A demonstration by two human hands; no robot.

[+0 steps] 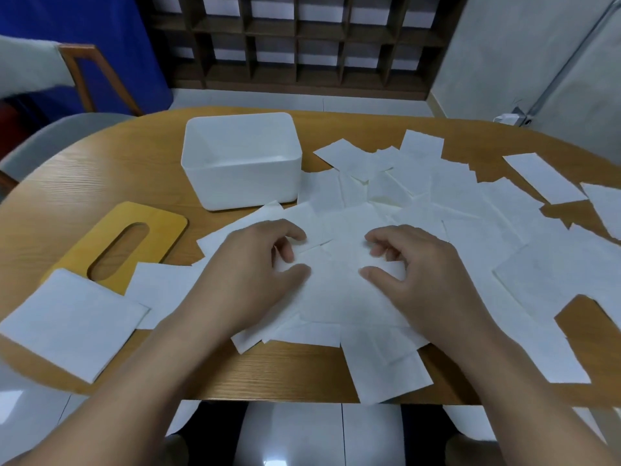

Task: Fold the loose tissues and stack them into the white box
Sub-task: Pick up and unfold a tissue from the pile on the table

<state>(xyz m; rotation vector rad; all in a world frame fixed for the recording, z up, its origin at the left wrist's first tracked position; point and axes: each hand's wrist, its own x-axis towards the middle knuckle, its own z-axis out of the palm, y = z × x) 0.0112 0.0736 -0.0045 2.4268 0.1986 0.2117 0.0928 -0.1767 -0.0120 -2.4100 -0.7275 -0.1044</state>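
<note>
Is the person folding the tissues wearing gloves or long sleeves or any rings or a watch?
No. The left hand and the right hand are both bare, with no gloves. Both forearms are bare too, all the way down to the bottom edge of the picture, so no sleeves show. No ring, watch or bracelet can be seen on the fingers or wrists. The fingernails look short and plain.

**Tissues loose, box open**

Scattered flat and overlapping under both hands and out past the right hand (426, 274): white tissues (470, 210). Beyond the left hand (255, 267), upright, lidless, seemingly empty: white box (240, 163).
</note>
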